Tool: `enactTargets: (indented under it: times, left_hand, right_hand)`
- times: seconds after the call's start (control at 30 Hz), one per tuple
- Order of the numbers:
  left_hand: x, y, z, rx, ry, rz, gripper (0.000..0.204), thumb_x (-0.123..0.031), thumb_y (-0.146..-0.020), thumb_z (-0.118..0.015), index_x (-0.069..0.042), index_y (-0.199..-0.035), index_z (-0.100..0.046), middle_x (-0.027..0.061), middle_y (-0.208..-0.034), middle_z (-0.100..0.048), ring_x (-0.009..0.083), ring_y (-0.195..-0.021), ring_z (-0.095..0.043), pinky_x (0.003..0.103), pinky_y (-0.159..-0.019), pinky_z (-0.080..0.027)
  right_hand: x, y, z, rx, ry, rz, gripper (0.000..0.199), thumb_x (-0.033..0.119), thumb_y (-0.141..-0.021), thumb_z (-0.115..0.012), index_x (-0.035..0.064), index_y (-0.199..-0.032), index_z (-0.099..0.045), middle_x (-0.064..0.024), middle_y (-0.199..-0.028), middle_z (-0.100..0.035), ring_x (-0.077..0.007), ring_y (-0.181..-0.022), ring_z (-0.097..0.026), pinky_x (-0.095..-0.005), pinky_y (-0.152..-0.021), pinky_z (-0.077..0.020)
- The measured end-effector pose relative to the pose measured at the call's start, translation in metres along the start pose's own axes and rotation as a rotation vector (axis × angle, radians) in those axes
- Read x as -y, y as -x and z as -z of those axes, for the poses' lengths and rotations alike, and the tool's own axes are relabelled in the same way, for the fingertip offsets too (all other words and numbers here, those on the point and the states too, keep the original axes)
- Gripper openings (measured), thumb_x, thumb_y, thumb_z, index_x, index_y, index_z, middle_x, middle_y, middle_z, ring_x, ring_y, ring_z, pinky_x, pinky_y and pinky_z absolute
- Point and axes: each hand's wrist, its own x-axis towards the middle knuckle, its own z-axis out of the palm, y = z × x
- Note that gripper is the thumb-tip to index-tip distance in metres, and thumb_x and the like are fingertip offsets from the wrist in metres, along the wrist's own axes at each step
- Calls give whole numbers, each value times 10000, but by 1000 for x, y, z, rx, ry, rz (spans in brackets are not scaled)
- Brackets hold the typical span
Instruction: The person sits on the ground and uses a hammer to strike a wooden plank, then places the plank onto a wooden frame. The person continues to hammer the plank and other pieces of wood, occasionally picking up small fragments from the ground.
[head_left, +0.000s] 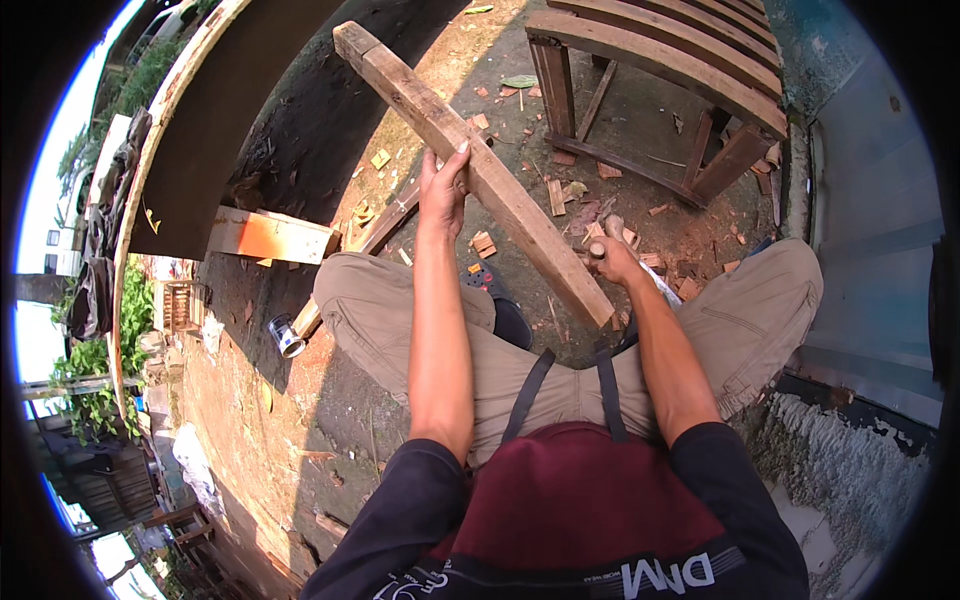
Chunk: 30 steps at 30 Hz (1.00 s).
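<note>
A long, squared wooden beam (495, 190) slants across the space in front of my lap, its far end at the upper left and its near end between my knees. My left hand (443, 195) is closed around the beam's left side near its middle, with the thumb over the top face. Beside the beam's near part, my right hand (617, 263) is closed on a wooden-handled tool (597, 249) with a rounded end. A pale strip shows behind my right wrist; I cannot make out whether it belongs to that tool.
A slatted wooden bench (655, 65) stands ahead on the right, by a blue-grey metal wall (875, 220). Wood chips (483, 244) litter the ground. To the left lie a board with an orange patch (270, 236), a tipped can (286, 337) and another wooden bar (385, 222).
</note>
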Motion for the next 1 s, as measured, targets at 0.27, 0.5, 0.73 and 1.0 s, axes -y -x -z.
enactTargets:
  times: [0.27,0.5,0.73,1.0]
  left_hand:
    - [7,16,-6,-40,74,34,452,-295,-892,-729,-19,-1201,-548,60,-973,-636,140,-798,-628,304,-672,-539]
    - [22,29,-8,-138,-16,59,486,-398,-899,-663,-5,-1175,-588,49,-925,-607,140,-778,-596,306,-672,-509]
    - [34,23,-7,-68,32,49,487,-440,-894,-645,-13,-1110,-559,72,-826,-579,164,-651,-613,348,-539,-558]
    - [26,39,-21,-81,31,52,451,-380,-890,-664,-21,-1156,-601,48,-931,-618,136,-802,-586,301,-707,-491]
  right_hand:
    - [72,18,31,-583,43,203,399,402,-964,-675,22,-845,-651,-57,-719,-639,-157,-661,-587,-347,-664,-498]
    - [222,110,70,-545,-729,462,441,351,-1058,-535,83,-722,-440,14,-576,-394,-93,-507,-393,-270,-491,-362]
    - [273,178,55,-402,-923,297,454,376,-1061,-514,100,-720,-397,2,-521,-353,-97,-417,-342,-275,-404,-305]
    - [305,186,53,-386,-880,245,447,373,-1057,-527,116,-711,-409,28,-524,-343,-74,-419,-331,-251,-397,-294]
